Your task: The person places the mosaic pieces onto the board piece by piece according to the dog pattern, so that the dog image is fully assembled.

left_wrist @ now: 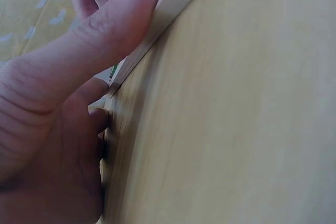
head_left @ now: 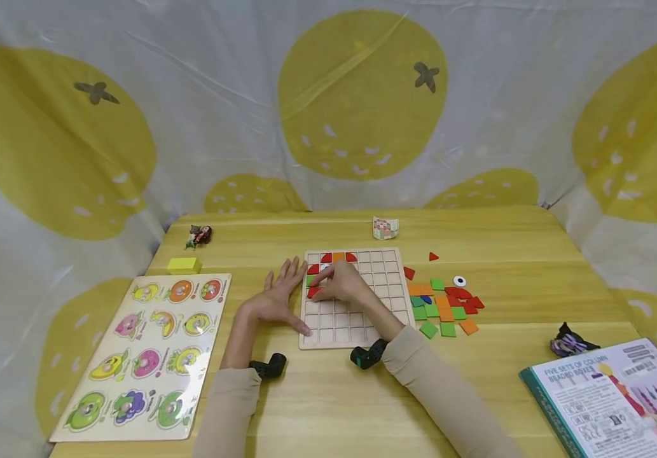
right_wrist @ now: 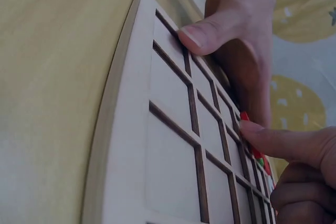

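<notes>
A square wooden grid board (head_left: 328, 331) lies mid-table. Along its upper left sit red quarter-round tiles (head_left: 326, 257), an orange tile (head_left: 338, 257) and a green tile (head_left: 310, 280). My left hand (head_left: 271, 302) is spread along the board's left side, its thumb resting on the lower left edge, as the right wrist view also shows. Over the left column, my right hand (head_left: 342, 283) pinches a red tile (head_left: 313, 292) between thumb and index finger. In the right wrist view the thumb touches this red tile (right_wrist: 244, 116). The right hand partly covers a white round piece (head_left: 325, 267).
Loose red, green and orange tiles (head_left: 445, 312) lie right of the board, near a black-and-white eye disc (head_left: 460, 281). A fruit puzzle board (head_left: 182, 356) and yellow block (head_left: 184, 266) are left. A patterned paper (head_left: 385, 228) lies behind; a boxed set (head_left: 608, 394) is at right front.
</notes>
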Tool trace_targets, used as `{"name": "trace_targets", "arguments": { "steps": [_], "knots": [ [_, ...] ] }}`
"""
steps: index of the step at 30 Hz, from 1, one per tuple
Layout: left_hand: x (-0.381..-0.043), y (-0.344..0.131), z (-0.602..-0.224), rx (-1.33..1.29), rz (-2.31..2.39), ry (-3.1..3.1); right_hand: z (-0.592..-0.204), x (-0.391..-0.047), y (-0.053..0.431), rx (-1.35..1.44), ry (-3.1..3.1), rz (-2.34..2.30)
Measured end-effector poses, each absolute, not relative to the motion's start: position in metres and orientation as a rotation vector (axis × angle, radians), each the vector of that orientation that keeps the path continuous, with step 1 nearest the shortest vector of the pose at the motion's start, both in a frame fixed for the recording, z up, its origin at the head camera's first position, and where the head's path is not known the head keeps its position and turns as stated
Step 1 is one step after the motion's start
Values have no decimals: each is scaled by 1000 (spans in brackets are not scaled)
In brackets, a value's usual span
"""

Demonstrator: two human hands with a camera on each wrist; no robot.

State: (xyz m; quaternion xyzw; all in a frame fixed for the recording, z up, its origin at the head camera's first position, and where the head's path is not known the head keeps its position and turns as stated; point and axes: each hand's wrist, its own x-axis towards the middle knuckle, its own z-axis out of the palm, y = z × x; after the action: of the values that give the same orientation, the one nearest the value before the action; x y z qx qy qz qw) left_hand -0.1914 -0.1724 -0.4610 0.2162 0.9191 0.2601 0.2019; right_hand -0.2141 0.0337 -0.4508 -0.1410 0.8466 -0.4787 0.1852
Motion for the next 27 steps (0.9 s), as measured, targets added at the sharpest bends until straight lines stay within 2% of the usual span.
{"name": "trace_targets", "arguments": {
  "steps": [18, 22, 27],
  "knots": [
    [-192, -171, -462, 613, 755, 2549, -454, -224, 33, -478, 2391, -1277],
    [-193, -169, -463, 616, 760, 2554, -444, -228, 64, -462, 2465, -1319],
    [-192, -171, -462, 600, 771, 2561, -428, -233, 137, -289, 2538, -1451]
  ]
}}
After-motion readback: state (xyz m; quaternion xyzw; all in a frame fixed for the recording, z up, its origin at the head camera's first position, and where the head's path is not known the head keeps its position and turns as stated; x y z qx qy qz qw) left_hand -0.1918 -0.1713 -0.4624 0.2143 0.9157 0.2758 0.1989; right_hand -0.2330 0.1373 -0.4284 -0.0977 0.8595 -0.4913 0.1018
